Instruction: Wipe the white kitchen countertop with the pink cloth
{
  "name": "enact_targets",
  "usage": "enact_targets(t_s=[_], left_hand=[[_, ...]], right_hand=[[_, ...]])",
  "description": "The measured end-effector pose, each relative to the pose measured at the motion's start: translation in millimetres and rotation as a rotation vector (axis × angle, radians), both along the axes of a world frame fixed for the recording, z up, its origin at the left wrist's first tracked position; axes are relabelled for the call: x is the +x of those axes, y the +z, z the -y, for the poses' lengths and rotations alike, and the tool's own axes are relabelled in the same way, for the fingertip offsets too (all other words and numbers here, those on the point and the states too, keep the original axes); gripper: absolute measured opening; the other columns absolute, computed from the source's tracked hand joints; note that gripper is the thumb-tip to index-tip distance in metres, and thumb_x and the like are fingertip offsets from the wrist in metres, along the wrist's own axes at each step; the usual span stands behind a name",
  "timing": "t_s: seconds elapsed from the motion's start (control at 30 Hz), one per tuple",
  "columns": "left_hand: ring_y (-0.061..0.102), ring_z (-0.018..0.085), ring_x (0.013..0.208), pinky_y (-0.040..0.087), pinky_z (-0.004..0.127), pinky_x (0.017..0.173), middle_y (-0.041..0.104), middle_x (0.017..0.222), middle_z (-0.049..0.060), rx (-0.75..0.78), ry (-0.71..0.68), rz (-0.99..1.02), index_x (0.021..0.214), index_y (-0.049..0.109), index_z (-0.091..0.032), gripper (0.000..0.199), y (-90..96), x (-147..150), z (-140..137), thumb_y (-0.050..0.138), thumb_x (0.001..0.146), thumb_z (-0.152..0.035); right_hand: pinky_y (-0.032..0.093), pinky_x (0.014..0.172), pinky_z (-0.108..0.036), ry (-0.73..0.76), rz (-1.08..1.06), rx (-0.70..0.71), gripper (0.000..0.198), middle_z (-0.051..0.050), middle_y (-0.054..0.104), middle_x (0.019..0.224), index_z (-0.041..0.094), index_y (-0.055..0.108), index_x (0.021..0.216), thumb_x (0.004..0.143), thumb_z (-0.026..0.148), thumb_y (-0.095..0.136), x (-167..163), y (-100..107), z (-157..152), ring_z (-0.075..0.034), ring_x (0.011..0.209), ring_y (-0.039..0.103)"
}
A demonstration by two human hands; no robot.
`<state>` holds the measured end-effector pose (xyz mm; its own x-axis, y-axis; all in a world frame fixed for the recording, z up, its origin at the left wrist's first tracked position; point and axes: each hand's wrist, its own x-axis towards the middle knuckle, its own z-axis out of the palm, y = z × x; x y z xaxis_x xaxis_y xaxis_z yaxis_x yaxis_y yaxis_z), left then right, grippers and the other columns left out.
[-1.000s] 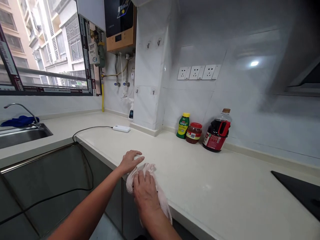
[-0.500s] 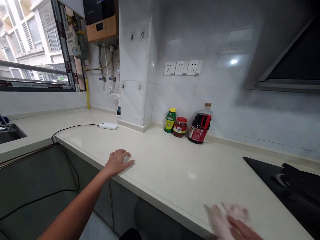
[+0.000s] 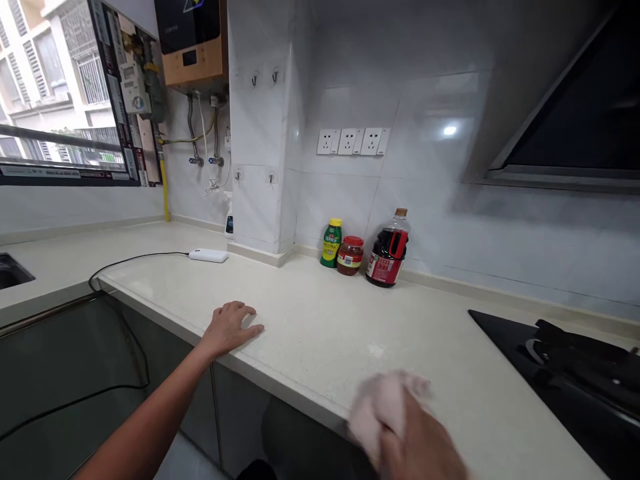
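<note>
My left hand (image 3: 230,329) rests on the pale countertop (image 3: 300,327) near its front edge, fingers spread and holding nothing. Lower right, my right hand (image 3: 417,440) is closed on a pinkish-white cloth (image 3: 383,407), which lies against the counter by the front edge. Both the cloth and this hand are smeared by motion, and some of the fingers are hidden. A small pale shiny mark (image 3: 375,350) shows on the counter just beyond the cloth.
Along the wall stand a green-and-yellow bottle (image 3: 331,245), a red-lidded jar (image 3: 350,257) and a large dark sauce bottle (image 3: 387,257). A black gas stove (image 3: 540,373) is at right. A white power bank (image 3: 208,255) with a black cable and a sink (image 3: 15,272) are at left.
My right hand has moved left along the counter's front with the cloth. My left hand stays in place on the counter. The view has shifted slightly to the right.
</note>
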<state>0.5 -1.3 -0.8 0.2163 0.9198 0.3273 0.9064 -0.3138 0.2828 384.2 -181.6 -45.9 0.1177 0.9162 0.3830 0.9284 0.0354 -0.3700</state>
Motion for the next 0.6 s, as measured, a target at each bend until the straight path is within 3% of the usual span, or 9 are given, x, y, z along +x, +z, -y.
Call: enact_targets(t_s=[0.13, 0.23, 0.3, 0.4, 0.47, 0.6], left_hand=[[0.049, 0.035, 0.132, 0.035, 0.054, 0.110, 0.059, 0.136, 0.012, 0.006, 0.029, -0.021, 0.118, 0.067, -0.026, 0.045, 3.5, 3.0, 3.4, 0.057, 0.090, -0.059], [0.050, 0.034, 0.131, 0.036, 0.053, 0.110, 0.060, 0.135, 0.012, 0.028, 0.039, -0.040, 0.119, 0.067, -0.027, 0.042, 2.5, 2.8, 2.7, 0.058, 0.090, -0.056], [0.050, 0.034, 0.132, 0.036, 0.053, 0.110, 0.059, 0.136, 0.012, 0.032, 0.035, -0.048, 0.120, 0.067, -0.027, 0.043, 1.0, 1.7, 1.5, 0.057, 0.091, -0.056], [0.049, 0.034, 0.132, 0.035, 0.054, 0.110, 0.059, 0.137, 0.012, 0.030, 0.027, -0.047, 0.121, 0.067, -0.027, 0.044, -0.7, -0.2, 0.0, 0.056, 0.091, -0.057], [0.049, 0.035, 0.132, 0.036, 0.054, 0.109, 0.059, 0.137, 0.013, 0.035, 0.020, -0.039, 0.121, 0.068, -0.026, 0.045, -1.0, -0.9, -0.2, 0.055, 0.091, -0.058], [0.049, 0.036, 0.133, 0.036, 0.054, 0.109, 0.058, 0.138, 0.014, 0.026, 0.008, -0.027, 0.123, 0.067, -0.025, 0.049, 0.5, -0.1, 1.6, 0.054, 0.091, -0.059]], right_hand=[[0.043, 0.096, -0.041, 0.312, -0.030, -0.002, 0.048, -0.014, 0.063, 0.114, 0.016, 0.052, 0.133, 0.086, 0.024, 0.044, -96.8, 32.4, -41.8, -0.030, 0.108, 0.057], [0.045, 0.091, -0.035, 0.455, -0.039, -0.028, 0.035, -0.009, 0.064, 0.104, 0.020, 0.057, 0.118, 0.087, 0.020, 0.040, -119.9, 48.4, -63.7, -0.024, 0.097, 0.058], [0.046, 0.087, -0.032, 0.472, -0.058, -0.058, 0.035, -0.008, 0.065, 0.106, 0.021, 0.056, 0.116, 0.088, 0.020, 0.035, -109.3, 49.4, -69.0, -0.022, 0.096, 0.060], [0.046, 0.090, -0.031, 0.399, -0.088, -0.100, 0.042, -0.010, 0.064, 0.122, 0.021, 0.050, 0.128, 0.092, 0.025, 0.030, -68.0, 42.3, -67.2, -0.022, 0.107, 0.061], [0.047, 0.091, -0.033, 0.285, -0.099, -0.131, 0.048, -0.012, 0.062, 0.127, 0.021, 0.046, 0.135, 0.091, 0.029, 0.027, -30.4, 37.5, -62.9, -0.025, 0.111, 0.061], [0.049, 0.082, -0.045, -0.030, -0.096, -0.222, 0.061, -0.018, 0.067, 0.108, 0.013, 0.037, 0.142, 0.087, 0.038, 0.026, 54.5, 32.7, -53.1, -0.033, 0.089, 0.067]])
